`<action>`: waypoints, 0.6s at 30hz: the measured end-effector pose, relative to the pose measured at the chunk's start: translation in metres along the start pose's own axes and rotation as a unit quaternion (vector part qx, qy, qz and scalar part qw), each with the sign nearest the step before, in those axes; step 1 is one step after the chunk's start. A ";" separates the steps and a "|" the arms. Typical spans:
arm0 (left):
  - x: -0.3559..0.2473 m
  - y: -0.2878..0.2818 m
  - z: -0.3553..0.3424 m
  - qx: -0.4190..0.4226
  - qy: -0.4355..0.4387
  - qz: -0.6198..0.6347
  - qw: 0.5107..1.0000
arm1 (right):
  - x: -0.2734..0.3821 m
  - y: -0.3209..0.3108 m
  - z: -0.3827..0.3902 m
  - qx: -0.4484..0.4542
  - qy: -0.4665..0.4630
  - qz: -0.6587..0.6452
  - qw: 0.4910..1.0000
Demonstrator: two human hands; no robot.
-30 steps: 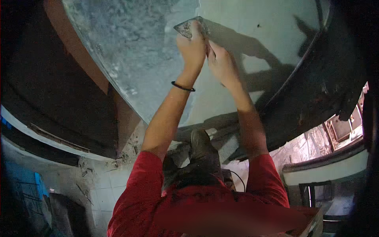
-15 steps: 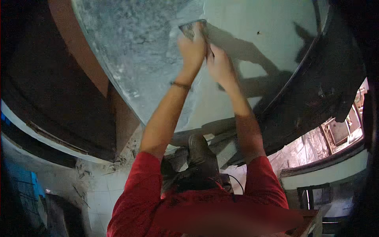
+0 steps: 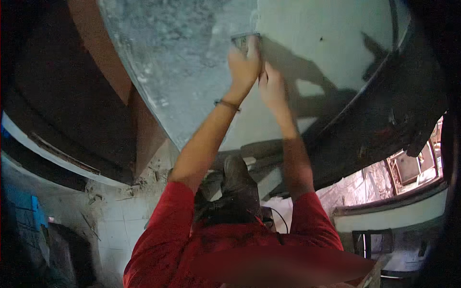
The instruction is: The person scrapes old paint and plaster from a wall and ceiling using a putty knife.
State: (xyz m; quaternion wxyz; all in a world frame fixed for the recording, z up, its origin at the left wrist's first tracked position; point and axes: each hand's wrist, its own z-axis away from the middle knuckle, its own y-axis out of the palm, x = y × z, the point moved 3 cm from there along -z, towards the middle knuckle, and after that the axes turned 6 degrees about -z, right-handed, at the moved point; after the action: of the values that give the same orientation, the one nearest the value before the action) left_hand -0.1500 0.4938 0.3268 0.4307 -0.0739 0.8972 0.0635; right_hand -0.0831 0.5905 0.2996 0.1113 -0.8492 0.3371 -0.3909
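Observation:
A flat scraper (image 3: 239, 44) with a wide thin blade lies against a large panel (image 3: 192, 57). My left hand (image 3: 245, 67) is closed round the scraper close behind the blade, with fingers pressing on it. Lower and to the right, my right hand (image 3: 273, 89) is closed on what looks like its handle, mostly hidden by the fingers. To the left of the blade the panel is mottled blue-grey and rough; to the right it is smooth and pale. An uneven edge between the two runs down past my hands. A dark bracelet (image 3: 226, 104) circles my left wrist.
A brown edge board (image 3: 103, 57) and dark panels flank the left side. Dark material (image 3: 384, 120) borders the right. My shoe (image 3: 235, 170) shows below the panel. Debris (image 3: 139, 185) lies on the tiled floor (image 3: 115, 230). Shadows of my arms fall across the pale area.
Both hands and the scraper have come a little toward me along the panel. The whole view has also shifted slightly. The grip looks the same.

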 end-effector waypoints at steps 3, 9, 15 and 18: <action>-0.005 0.007 0.011 -0.015 0.003 0.027 1.000 | 0.012 -0.020 -0.005 0.012 -0.019 0.015 1.000; -0.005 0.021 0.014 -0.019 0.007 0.057 0.998 | -0.031 -0.008 -0.004 -0.054 -0.061 0.027 0.996; 0.014 0.015 0.016 -0.103 0.069 0.081 0.989 | 0.000 -0.010 0.006 0.020 -0.077 0.048 0.996; -0.002 0.015 0.000 -0.142 0.094 0.055 0.984 | 0.006 -0.015 -0.020 0.034 0.000 0.006 0.999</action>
State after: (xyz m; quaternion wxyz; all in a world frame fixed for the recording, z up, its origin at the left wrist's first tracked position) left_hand -0.1510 0.5083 0.3291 0.3255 -0.0908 0.9183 0.2061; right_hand -0.0874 0.5994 0.3232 0.1422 -0.8430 0.3291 -0.4010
